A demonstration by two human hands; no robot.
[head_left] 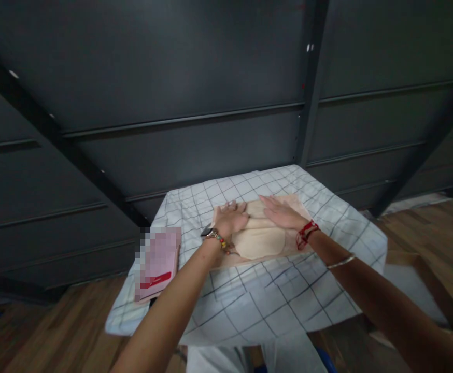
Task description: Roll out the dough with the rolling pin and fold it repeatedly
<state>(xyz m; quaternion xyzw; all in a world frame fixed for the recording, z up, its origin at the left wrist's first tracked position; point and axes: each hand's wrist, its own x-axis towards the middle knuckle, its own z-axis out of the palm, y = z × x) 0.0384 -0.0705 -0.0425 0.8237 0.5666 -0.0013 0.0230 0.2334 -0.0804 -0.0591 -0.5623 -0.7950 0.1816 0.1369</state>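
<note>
A beige and pink piece of fabric (259, 243) lies spread on the table, with a paler cream panel along its middle. My left hand (231, 218) rests flat on the fabric's left part, fingers stretched out toward the far edge. On the right part my right hand (282, 213) is also laid flat, its fingers pointing up and to the left. A strip of the cream panel shows between the two hands. Neither hand grips anything. The cloth under the palms is hidden.
A checked white tablecloth (245, 305) covers the small table. At its left lies a pink packet or booklet (160, 259), partly pixelated, with a red patch. Dark metal panels (195, 155) stand behind the table. A cardboard box (416, 290) sits on the wooden floor at right.
</note>
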